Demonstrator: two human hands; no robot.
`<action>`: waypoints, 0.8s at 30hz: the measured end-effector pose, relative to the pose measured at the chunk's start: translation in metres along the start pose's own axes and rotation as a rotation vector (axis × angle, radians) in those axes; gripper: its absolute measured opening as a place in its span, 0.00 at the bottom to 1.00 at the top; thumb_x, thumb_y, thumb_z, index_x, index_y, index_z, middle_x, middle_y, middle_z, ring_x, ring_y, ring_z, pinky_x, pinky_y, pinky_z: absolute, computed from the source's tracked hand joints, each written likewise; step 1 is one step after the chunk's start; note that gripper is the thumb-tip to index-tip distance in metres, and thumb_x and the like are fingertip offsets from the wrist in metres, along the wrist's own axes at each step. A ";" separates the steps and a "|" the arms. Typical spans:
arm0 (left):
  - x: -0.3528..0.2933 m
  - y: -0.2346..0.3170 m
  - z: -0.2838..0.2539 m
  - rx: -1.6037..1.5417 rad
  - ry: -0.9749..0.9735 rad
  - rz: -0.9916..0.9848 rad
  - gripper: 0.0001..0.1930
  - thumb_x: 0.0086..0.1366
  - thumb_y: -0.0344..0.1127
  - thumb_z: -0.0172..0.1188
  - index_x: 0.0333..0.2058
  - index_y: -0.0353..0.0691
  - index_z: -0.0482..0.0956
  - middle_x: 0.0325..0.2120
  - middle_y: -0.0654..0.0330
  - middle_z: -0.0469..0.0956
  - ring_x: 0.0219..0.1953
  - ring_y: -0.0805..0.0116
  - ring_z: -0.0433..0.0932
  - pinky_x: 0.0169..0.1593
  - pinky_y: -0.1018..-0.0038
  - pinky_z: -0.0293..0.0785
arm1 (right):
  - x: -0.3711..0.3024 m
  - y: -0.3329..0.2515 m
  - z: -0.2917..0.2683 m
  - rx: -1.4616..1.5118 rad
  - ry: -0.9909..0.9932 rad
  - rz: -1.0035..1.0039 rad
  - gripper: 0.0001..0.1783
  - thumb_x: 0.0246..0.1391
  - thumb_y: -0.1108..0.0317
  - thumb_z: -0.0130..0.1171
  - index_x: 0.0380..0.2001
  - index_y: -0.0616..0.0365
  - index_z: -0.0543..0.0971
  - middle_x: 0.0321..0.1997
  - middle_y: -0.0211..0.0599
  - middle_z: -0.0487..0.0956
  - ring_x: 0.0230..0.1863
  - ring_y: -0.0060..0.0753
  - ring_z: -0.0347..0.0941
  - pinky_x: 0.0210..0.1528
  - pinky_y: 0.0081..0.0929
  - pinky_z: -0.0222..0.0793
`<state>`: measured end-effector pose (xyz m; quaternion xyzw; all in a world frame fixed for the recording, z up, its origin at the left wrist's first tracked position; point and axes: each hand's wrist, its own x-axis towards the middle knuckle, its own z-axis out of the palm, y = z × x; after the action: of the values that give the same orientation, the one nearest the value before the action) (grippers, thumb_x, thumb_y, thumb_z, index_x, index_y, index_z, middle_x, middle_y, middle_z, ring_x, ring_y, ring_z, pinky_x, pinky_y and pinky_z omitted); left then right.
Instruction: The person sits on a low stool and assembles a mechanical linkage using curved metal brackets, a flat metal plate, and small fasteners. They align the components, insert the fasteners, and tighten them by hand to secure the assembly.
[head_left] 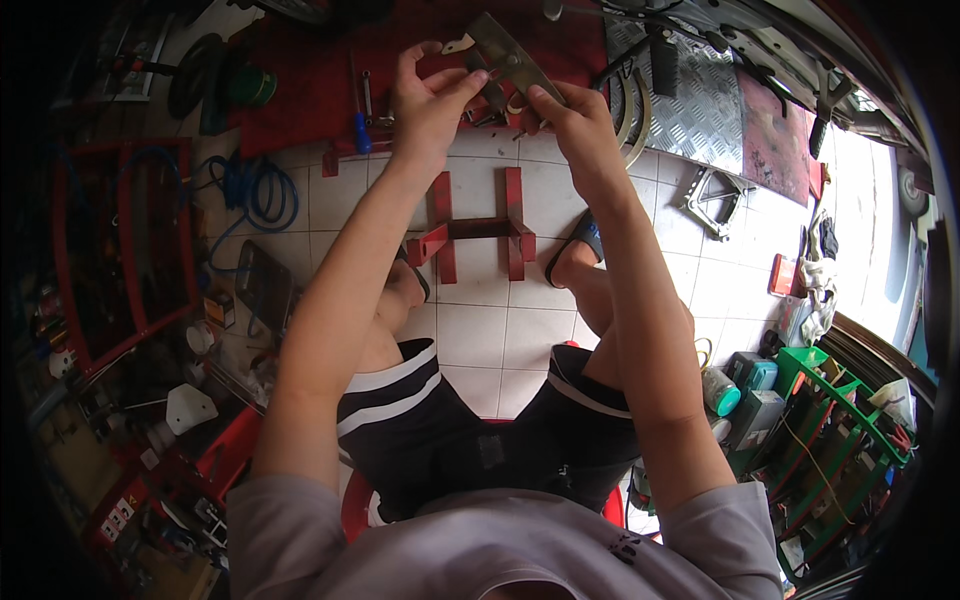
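Note:
Above the red work platform (310, 55), both my hands are raised around a flat greyish metal plate (512, 62), which is tilted and has a round spot near its middle. My right hand (578, 120) grips the plate's lower right end, thumb laid on its face. My left hand (432, 108) is at the plate's left edge, thumb and fingers pinched together; what lies between them is too small to make out. Darker metal shows just below the plate, partly hidden by my fingers. A blue-handled screwdriver (362, 133) and a wrench (367, 92) lie on the platform beside my left hand.
A red metal stand (478, 228) sits on the tiled floor between my feet. Coiled blue hose (262, 195) and a red-framed cabinet (128, 250) are at left. Diamond-patterned metal sheet (700, 110) lies at far right; a green tool rack (835, 375) stands at near right.

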<state>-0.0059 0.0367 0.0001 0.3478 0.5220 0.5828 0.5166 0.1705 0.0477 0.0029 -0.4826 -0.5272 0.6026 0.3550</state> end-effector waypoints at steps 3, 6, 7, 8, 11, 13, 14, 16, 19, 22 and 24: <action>-0.003 0.000 0.002 0.000 0.024 -0.037 0.27 0.61 0.23 0.63 0.55 0.38 0.59 0.38 0.54 0.80 0.40 0.69 0.80 0.43 0.73 0.80 | -0.002 -0.003 0.002 0.008 0.008 0.000 0.16 0.63 0.62 0.53 0.33 0.63 0.83 0.23 0.27 0.77 0.28 0.19 0.68 0.37 0.21 0.61; -0.001 0.000 0.003 -0.018 0.021 -0.028 0.27 0.61 0.24 0.63 0.54 0.37 0.59 0.38 0.54 0.80 0.39 0.68 0.81 0.43 0.72 0.80 | -0.003 -0.006 0.003 0.042 0.037 -0.019 0.15 0.62 0.62 0.54 0.32 0.63 0.83 0.21 0.28 0.77 0.26 0.19 0.69 0.33 0.22 0.61; -0.002 0.000 0.004 -0.023 0.022 -0.041 0.26 0.62 0.25 0.63 0.54 0.37 0.59 0.38 0.54 0.80 0.39 0.68 0.81 0.42 0.72 0.80 | -0.003 -0.006 0.003 0.042 0.054 -0.037 0.15 0.60 0.63 0.55 0.31 0.64 0.83 0.20 0.30 0.78 0.25 0.19 0.69 0.30 0.23 0.62; -0.002 0.000 0.005 -0.027 0.024 -0.054 0.26 0.62 0.26 0.63 0.54 0.36 0.59 0.37 0.54 0.80 0.39 0.68 0.81 0.42 0.72 0.80 | -0.002 -0.005 0.003 0.045 0.070 -0.055 0.14 0.59 0.64 0.55 0.29 0.64 0.83 0.19 0.32 0.79 0.23 0.19 0.70 0.27 0.23 0.62; -0.003 0.000 0.003 0.062 0.014 -0.182 0.23 0.63 0.30 0.63 0.52 0.35 0.61 0.37 0.55 0.80 0.38 0.69 0.81 0.42 0.72 0.80 | -0.001 -0.004 0.007 -0.130 0.137 -0.165 0.12 0.58 0.66 0.56 0.30 0.64 0.83 0.16 0.36 0.78 0.19 0.25 0.71 0.26 0.28 0.64; -0.003 -0.003 0.003 -0.004 -0.005 -0.207 0.21 0.64 0.33 0.63 0.51 0.36 0.64 0.38 0.57 0.80 0.37 0.70 0.80 0.41 0.73 0.80 | -0.005 -0.007 0.008 -0.335 0.175 -0.246 0.10 0.56 0.68 0.57 0.29 0.63 0.83 0.15 0.40 0.77 0.18 0.33 0.72 0.26 0.31 0.66; -0.002 -0.006 0.002 -0.038 -0.015 -0.218 0.21 0.64 0.34 0.62 0.51 0.36 0.65 0.38 0.58 0.80 0.37 0.70 0.80 0.40 0.73 0.79 | -0.006 -0.010 0.009 -0.439 0.194 -0.287 0.09 0.55 0.69 0.58 0.28 0.63 0.83 0.14 0.42 0.76 0.17 0.37 0.73 0.26 0.33 0.67; 0.000 -0.015 0.001 0.296 0.098 -0.023 0.15 0.65 0.34 0.61 0.47 0.37 0.70 0.35 0.60 0.80 0.34 0.73 0.79 0.37 0.76 0.77 | -0.006 -0.008 0.013 -0.522 0.225 -0.377 0.07 0.52 0.70 0.59 0.26 0.61 0.82 0.15 0.45 0.75 0.19 0.45 0.73 0.26 0.36 0.68; 0.000 -0.015 0.002 0.550 0.093 0.230 0.08 0.67 0.34 0.58 0.36 0.34 0.76 0.28 0.62 0.80 0.27 0.75 0.77 0.31 0.78 0.73 | -0.006 -0.004 0.012 -0.671 0.255 -0.541 0.04 0.51 0.71 0.60 0.26 0.60 0.80 0.19 0.45 0.76 0.25 0.49 0.73 0.30 0.39 0.69; -0.002 -0.011 0.000 0.454 -0.021 0.171 0.11 0.68 0.35 0.55 0.30 0.34 0.78 0.23 0.65 0.78 0.21 0.77 0.75 0.26 0.79 0.69 | -0.004 -0.004 0.010 -0.770 0.246 -0.651 0.03 0.50 0.72 0.60 0.28 0.59 0.80 0.25 0.43 0.78 0.32 0.48 0.73 0.38 0.41 0.70; -0.005 -0.006 0.003 0.291 -0.080 0.086 0.12 0.68 0.35 0.55 0.29 0.35 0.79 0.21 0.65 0.78 0.20 0.78 0.74 0.24 0.79 0.67 | -0.004 -0.005 0.009 -0.789 0.248 -0.701 0.04 0.50 0.74 0.60 0.31 0.60 0.80 0.27 0.43 0.78 0.35 0.48 0.73 0.40 0.41 0.69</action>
<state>-0.0005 0.0324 -0.0047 0.4638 0.5649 0.5081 0.4556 0.1626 0.0425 0.0086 -0.4418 -0.7970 0.1430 0.3862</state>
